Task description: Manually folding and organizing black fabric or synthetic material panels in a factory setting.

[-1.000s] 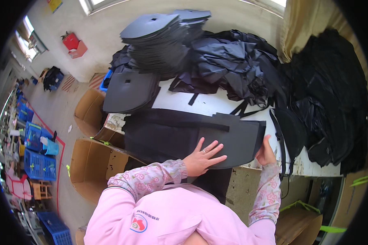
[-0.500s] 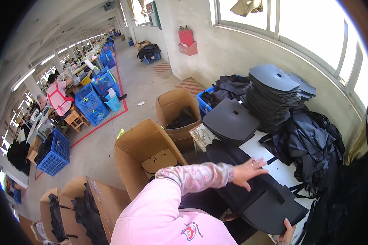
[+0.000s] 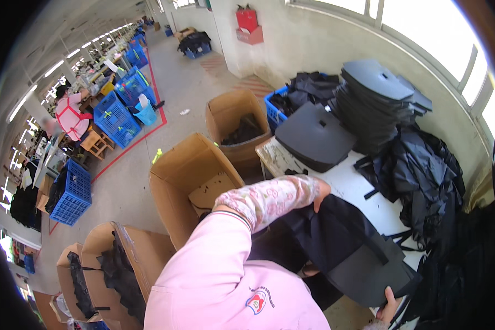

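A black fabric piece (image 3: 335, 225) with a strap lies over the near part of the white table, across a stiff dark grey panel (image 3: 368, 272). My left hand (image 3: 321, 192) has closed on the fabric's far edge; its thumb shows, while the other fingers are mostly hidden. At the panel's near right edge, my right hand (image 3: 389, 305) grips the board, thumb on top and fingers underneath. Just beyond my left hand sits a low pile of similar panels (image 3: 315, 135), each with a small slot. A tall stack of panels (image 3: 371, 104) rises behind it.
Crumpled black fabric (image 3: 423, 176) heaps along the right of the white table (image 3: 344, 179). Open cardboard boxes (image 3: 176, 170) stand left of me, some holding black pieces. A blue crate (image 3: 273, 110) is behind the table. Farther left, a person in pink (image 3: 71, 118) sits beside blue crates.
My left hand has gone from lying spread on the fabric to gripping its far edge, and the fabric is lifted and shifted. My right hand stays on the panel. The view has tilted slightly.
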The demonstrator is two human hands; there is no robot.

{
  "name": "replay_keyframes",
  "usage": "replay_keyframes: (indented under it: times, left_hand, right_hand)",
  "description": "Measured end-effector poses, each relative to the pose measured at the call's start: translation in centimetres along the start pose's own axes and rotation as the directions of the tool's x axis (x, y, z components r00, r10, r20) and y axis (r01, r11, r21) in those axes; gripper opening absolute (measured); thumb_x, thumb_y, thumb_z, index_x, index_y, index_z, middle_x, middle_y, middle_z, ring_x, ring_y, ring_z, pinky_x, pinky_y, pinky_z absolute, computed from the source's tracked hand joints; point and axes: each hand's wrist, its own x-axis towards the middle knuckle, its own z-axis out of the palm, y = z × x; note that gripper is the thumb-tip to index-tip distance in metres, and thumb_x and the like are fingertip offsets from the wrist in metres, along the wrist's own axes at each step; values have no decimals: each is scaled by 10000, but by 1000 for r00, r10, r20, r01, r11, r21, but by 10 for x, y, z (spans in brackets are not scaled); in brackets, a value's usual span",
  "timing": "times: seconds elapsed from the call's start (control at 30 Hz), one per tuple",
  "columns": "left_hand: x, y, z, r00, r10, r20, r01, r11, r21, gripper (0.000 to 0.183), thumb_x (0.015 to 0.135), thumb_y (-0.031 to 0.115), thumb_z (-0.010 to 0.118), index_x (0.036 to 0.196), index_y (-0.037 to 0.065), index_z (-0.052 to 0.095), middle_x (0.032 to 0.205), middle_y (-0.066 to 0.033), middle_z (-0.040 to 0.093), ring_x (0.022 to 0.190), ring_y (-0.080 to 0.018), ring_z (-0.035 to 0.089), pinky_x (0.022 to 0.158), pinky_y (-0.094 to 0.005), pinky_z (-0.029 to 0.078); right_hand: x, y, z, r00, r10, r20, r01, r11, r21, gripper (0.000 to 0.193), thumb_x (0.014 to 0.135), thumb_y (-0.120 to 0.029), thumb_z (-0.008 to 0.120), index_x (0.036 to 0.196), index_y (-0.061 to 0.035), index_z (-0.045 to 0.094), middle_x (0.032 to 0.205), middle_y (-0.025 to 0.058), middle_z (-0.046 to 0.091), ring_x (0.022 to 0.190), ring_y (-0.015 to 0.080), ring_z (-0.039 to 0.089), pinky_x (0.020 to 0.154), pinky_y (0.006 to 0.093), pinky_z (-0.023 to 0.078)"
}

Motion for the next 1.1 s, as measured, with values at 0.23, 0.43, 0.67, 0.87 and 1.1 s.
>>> replay_keyframes:
  times: [0.23,0.43,0.67,0.87,1.1]
  left_hand:
    - [-82,-2,19,975,-40,-217,39,999,-11,437,672,255,817,1069,107,709,990,-158,716,1002,-370,662,864,-461,524]
    - [-222,-55,35,878,-243,-412,137,953,-270,438,701,220,799,1100,89,677,1037,-165,708,1013,-378,653,887,-440,515]
    - [-364,-174,137,689,-592,-417,319,765,-560,438,662,103,826,1069,38,679,996,-166,720,953,-327,680,877,-376,513]
    - [-397,-229,290,679,-729,-85,428,487,-761,423,648,121,856,1029,22,702,938,-147,738,878,-284,695,844,-360,521]
    - [-420,-270,343,710,-665,233,555,325,-765,529,638,198,877,1112,35,706,1028,-179,727,991,-315,676,912,-366,499]
  right_hand:
    - [-11,-34,34,993,-120,23,121,991,-59,653,798,-59,756,1378,34,472,1334,136,564,1192,273,562,1048,363,415]
    - [-23,-78,138,907,-359,221,406,885,-226,658,784,-82,814,1336,54,483,1313,128,565,1175,242,555,1050,345,402]
    - [-39,-70,359,711,-356,607,540,828,-147,749,696,-63,855,1329,40,468,1187,144,633,1066,255,621,964,341,487]
    - [-64,28,503,481,-273,833,663,735,-142,898,670,-125,865,1433,-104,393,1155,187,673,1074,317,676,923,379,536]
    - [-72,115,593,428,-5,904,621,728,-290,950,687,-227,859,1475,-119,340,1137,220,683,1047,380,672,890,410,541]
